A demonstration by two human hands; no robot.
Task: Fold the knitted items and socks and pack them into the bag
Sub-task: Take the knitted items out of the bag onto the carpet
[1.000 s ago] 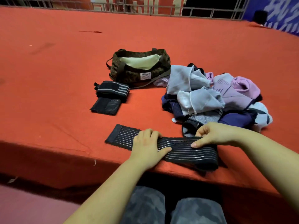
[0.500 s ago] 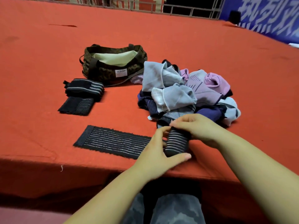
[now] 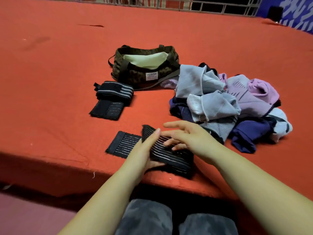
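A black knitted band with thin grey stripes [image 3: 125, 144] lies near the front edge of the red table, its right part doubled over to the left. My left hand [image 3: 144, 150] grips that folded part from the left, thumb on top. My right hand [image 3: 184, 135] lies flat on the fold with fingers spread. Two folded black striped bands [image 3: 111, 99] are stacked to the left of the bag. The open camouflage bag [image 3: 145, 68] with a pale lining and a "FASHION" label stands behind them. A heap of grey, lilac, pink and navy knitted items [image 3: 228, 102] lies right of the bag.
The red cloth-covered table [image 3: 50, 82] stretches far back to a metal railing [image 3: 211, 7]. Its front edge drops off just before my knees [image 3: 177, 221]. A dark speaker [image 3: 275, 13] stands at the far right corner.
The band's right end was rolled up, then brought over to the left onto the flat part. My right hand went from pinching the roll to lying flat on the fold.
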